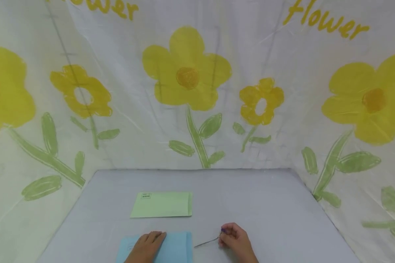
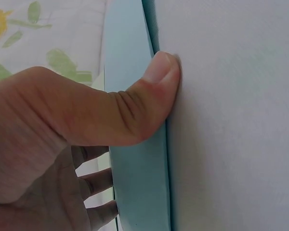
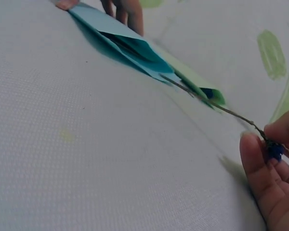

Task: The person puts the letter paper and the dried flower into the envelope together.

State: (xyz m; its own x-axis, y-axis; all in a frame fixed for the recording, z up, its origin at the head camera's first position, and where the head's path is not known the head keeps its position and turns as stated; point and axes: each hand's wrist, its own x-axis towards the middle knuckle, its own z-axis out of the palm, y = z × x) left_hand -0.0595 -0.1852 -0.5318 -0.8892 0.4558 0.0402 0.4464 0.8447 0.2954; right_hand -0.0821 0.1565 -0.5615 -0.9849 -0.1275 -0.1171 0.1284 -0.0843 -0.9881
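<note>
A light blue paper envelope lies at the near edge of the head view. My left hand grips it across its width, thumb on one long edge and fingers at the other. In the right wrist view the envelope's mouth gapes toward the right hand. My right hand pinches a thin dried flower close to its small dark blue head. The brown stem points left, its tip near the envelope's mouth; I cannot tell whether it touches.
Beyond the blue envelope lies a pale green envelope with a small printed label at its upper left. Both rest on a light grey tabletop. White sheeting painted with yellow flowers surrounds the table's back and sides.
</note>
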